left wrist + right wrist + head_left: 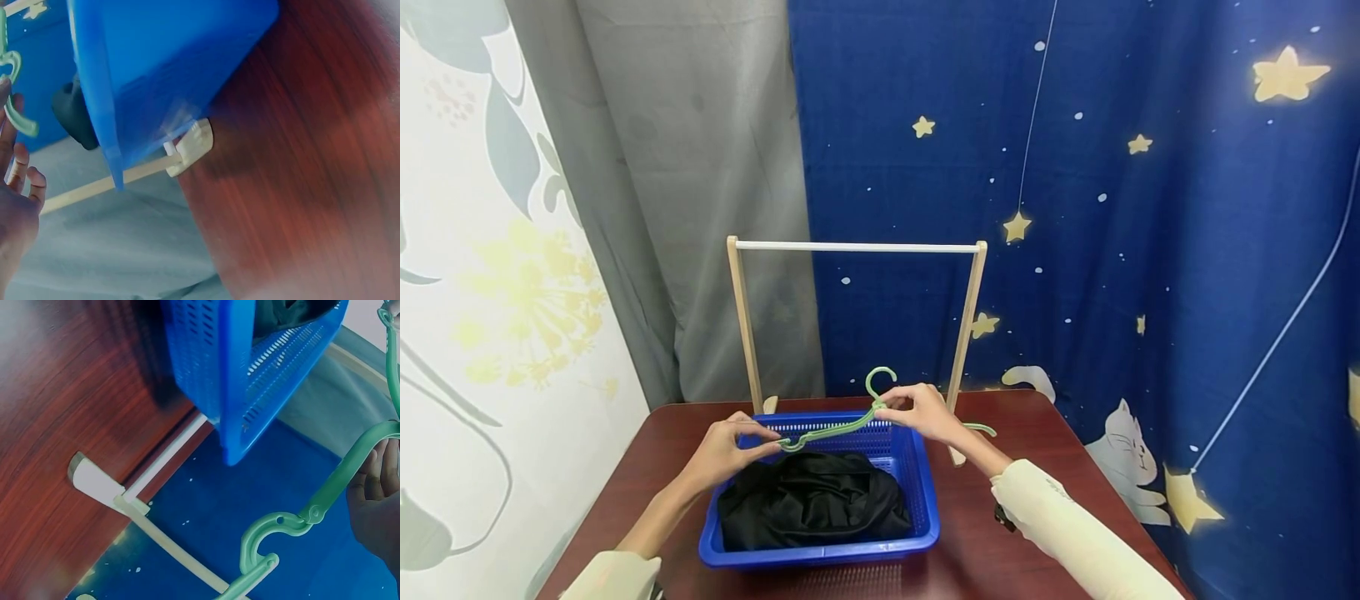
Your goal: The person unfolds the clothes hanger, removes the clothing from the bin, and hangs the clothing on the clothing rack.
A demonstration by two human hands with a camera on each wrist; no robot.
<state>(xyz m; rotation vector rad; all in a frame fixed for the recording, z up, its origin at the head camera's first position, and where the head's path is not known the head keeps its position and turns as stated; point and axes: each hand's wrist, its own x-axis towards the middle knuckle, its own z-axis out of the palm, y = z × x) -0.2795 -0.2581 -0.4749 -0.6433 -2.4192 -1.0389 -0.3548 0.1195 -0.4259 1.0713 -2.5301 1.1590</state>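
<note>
Green hanger [838, 430] is hanging in the air btwn both hands, over the blue basket [820, 554]; its long axis is running L–R across the person's front, approx parallel w/ the white bar [857, 247] of the rack, which is standing beyond and well above. L hand [726, 452] is pinching the hanger's L end, thumb and fingers together on it; R hand [928, 414] is pinching at the neck, just under the hook [880, 369]. So R hand is being the nearer one to the hook, L hand the farther. The L arm of the hanger is sloping up from L hand to R hand; the R arm [981, 429] is sticking out past R hand, tip free, in front of the R post [967, 325]. Hook is pointing up, its open end facing R, w/ a clear gap btwn it and the bar. Black cloth [812, 504] is lying bunched in the basket, below the hanger and apart from it; basket is resting on the table [977, 533], nearer the person than the bar. R wrist view is showing the free R arm's notched end, nothing on it
</note>
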